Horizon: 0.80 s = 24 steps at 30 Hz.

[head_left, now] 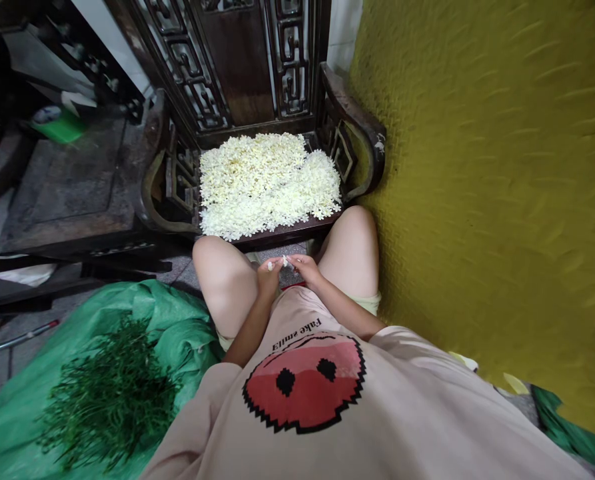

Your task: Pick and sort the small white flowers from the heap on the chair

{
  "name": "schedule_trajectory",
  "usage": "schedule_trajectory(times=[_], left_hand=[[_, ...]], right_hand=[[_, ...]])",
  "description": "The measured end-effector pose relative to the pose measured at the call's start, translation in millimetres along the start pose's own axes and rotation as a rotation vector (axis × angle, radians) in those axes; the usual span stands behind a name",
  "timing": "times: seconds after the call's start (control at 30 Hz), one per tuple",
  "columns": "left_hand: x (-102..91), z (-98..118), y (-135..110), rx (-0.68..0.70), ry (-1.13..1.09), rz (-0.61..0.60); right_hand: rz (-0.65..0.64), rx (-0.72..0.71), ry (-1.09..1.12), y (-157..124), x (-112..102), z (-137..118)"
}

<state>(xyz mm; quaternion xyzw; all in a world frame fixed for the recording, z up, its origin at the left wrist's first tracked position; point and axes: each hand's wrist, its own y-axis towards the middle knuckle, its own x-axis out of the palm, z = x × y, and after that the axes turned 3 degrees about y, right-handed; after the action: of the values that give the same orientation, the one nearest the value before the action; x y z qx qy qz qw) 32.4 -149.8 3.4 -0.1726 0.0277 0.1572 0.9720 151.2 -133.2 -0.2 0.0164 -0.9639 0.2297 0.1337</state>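
Close together above my lap, my left hand [268,275] and my right hand [306,268] meet at the fingertips. Small white flowers [284,261] are pinched between them, and another white blossom [270,266] shows at my left fingers. Both hands are closed, the fingers partly hidden by their small size in view. Just beyond my knees, a thick layer of loose white and cream flowers [267,183] covers the seat of a dark carved wooden chair [250,93].
At left stands a dark wooden side table [72,187] bearing a green roll of tape [60,125]. A heap of green stems [112,400] lies on a green plastic sheet [147,300]. A yellow textured panel [487,200] rises close on my right.
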Motion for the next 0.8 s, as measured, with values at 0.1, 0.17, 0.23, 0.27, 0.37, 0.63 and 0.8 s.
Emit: schedule_trajectory(times=[0.1,0.17,0.23,0.27,0.37,0.63,0.8], left_hand=[[0.5,-1.2,0.3,-0.003,0.008,0.006],[0.6,-1.1,0.0,-0.001,0.021,0.013],[0.4,-1.0,-0.1,0.004,0.033,0.023],[0.1,-1.0,0.0,0.005,0.039,0.028],[-1.0,-1.7,0.7,0.006,0.064,0.044],[-1.3,0.6,-0.2,0.066,0.186,0.032],[-0.4,6.5,-3.0,0.089,0.22,-0.012]], right_hand=[[-0.009,0.003,-0.005,-0.8,-0.3,0.1],[-0.005,0.004,-0.013,-1.1,-0.3,0.6],[-0.009,-0.008,-0.036,-0.9,-0.2,1.4],[-0.016,-0.016,-0.051,-0.7,-0.2,1.9],[-0.044,-0.02,-0.087,0.4,-0.1,3.4],[-0.077,0.079,0.017,2.4,-1.1,6.2],[-0.122,0.123,0.128,3.2,-1.0,7.3]])
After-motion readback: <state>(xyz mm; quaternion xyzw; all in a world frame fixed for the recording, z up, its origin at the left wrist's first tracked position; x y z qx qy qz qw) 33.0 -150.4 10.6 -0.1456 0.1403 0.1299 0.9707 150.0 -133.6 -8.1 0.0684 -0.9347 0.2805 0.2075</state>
